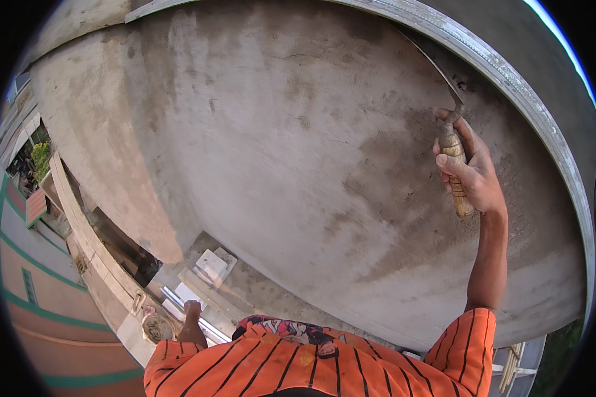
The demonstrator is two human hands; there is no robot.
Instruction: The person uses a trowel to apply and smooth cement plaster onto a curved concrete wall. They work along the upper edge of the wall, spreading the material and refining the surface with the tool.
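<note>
High up by the wall [278,132], a person in an orange striped shirt [298,367] was smoothing grey plaster. Most of the wall looked flat and even already. It was pale and dry-looking on the left side and in the middle. Near the right side there was a darker patch [404,172] that looked wet. That part seemed to be the bit being worked on, and I think it needed more smoothing. Some rough marks and spots showed higher up too, so the job looked mostly done but not finished.

The right hand [470,172] was raised up against the wall. Its fingers were wrapped tight around the wooden handle of a trowel [454,155]. The thin metal blade pointed up and to the left, and it lay close to the wall near a long grey metal edge [510,79] at the right. I could not tell if the blade touched the plaster.

The left hand [192,308] was down low, near the bottom of the picture. It sat close to a small round bucket [156,327] and some white blocks [212,264] on a ledge below. It looked closed like a fist, but it was small and partly hidden, so I could not tell if it held anything.

Far below on the left were roofs [36,205] and a green plant [41,155].
</note>
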